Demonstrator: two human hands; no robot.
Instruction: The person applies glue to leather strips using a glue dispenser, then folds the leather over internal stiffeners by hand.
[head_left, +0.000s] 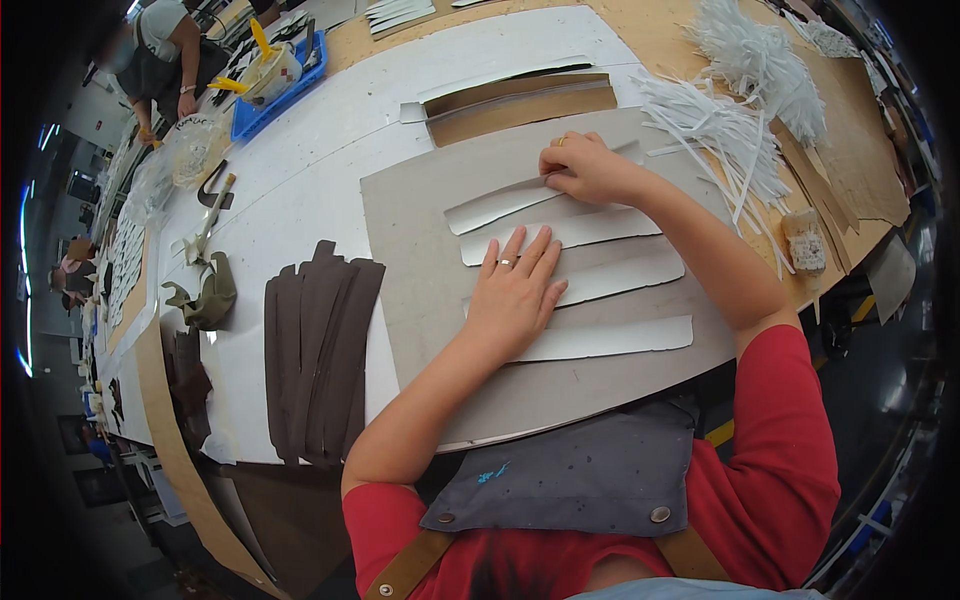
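Observation:
My left hand (515, 290) lies flat, fingers together, on several long white strips (620, 270) laid across a grey cardboard sheet (410, 240). A ring shows on one finger. My right hand (585, 168) rests on the upper end of the top white strip (495, 208), fingers curled and pinching its edge against the board. The lowest white strip (625, 338) lies free near the board's front edge.
A stack of dark brown strips (318, 350) lies left of the board. Brown cardboard pieces (520, 100) sit behind it. A pile of thin white offcuts (740, 90) lies at the right, a sponge (803, 240) nearby. Blue tray (255, 115) and another person are far left.

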